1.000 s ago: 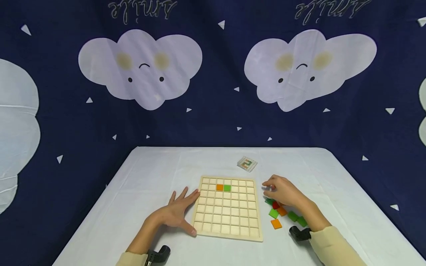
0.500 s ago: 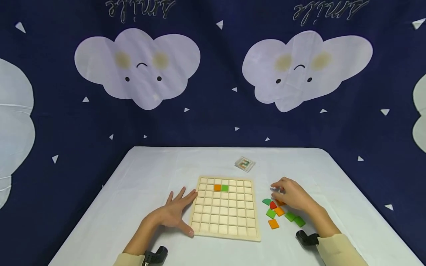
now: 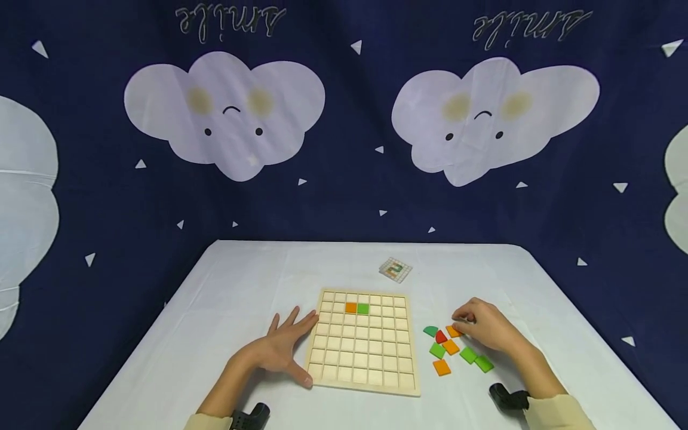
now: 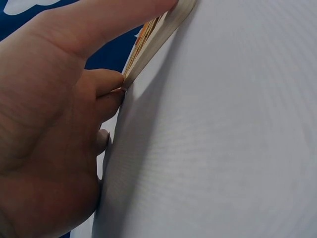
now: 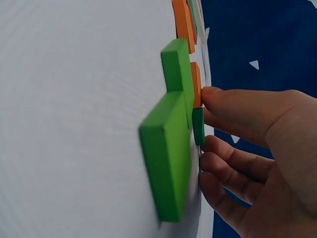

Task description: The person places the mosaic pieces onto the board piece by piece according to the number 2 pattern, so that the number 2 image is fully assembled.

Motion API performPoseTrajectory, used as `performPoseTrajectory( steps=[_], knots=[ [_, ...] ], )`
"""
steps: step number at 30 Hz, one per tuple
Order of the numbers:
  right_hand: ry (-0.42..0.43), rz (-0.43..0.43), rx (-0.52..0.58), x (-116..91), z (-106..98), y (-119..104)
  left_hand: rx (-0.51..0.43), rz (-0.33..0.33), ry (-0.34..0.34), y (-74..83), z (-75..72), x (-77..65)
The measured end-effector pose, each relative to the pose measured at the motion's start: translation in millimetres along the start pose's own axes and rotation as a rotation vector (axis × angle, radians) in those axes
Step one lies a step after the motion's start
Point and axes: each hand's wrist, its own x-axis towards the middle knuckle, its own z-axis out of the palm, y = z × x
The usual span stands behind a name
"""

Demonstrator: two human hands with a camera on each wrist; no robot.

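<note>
Clock positions take 12 o'clock as the far side of the white-covered table [image 3: 258,275].

Nearest are two black wrist-worn devices [image 3: 507,398], one below each hand. The left hand [image 3: 287,351] is at the 9 o'clock side of a pale wooden grid board [image 3: 360,345]; its fingers are spread, with thumb and fingertips against the board's edge. The board lies flat on the table.

Loose pieces lie at the board's 3 o'clock. Within this group, a flat orange square tile [image 3: 442,367] is at 7 o'clock and a pair of bright green square tiles [image 3: 468,355] at 4 o'clock. A red rounded piece [image 3: 441,337] and a dark green half-round piece [image 3: 431,330] are at 10 o'clock.

The right hand [image 3: 486,322] is at the group's 2 o'clock, fingers bent, thumb at a second orange square tile [image 5: 196,84]. A dark green thin piece [image 5: 198,126] sits beside the fingertips; whether it is pinched cannot be told.

Toward the board's 12 o'clock, an orange inlaid square [image 3: 351,307] and a green inlaid square [image 3: 363,309] occupy adjacent cells. Beyond, at 1 o'clock, lies a small grid-printed card [image 3: 396,269].
</note>
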Motion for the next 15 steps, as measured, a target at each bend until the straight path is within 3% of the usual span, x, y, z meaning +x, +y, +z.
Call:
performPoseTrajectory(
  steps=[15],
  knots=[
    [-0.011,-0.047,0.020,-2.7,-6.2,4.4,0.036,-0.011,0.005,1.1,1.7,0.0]
  ],
)
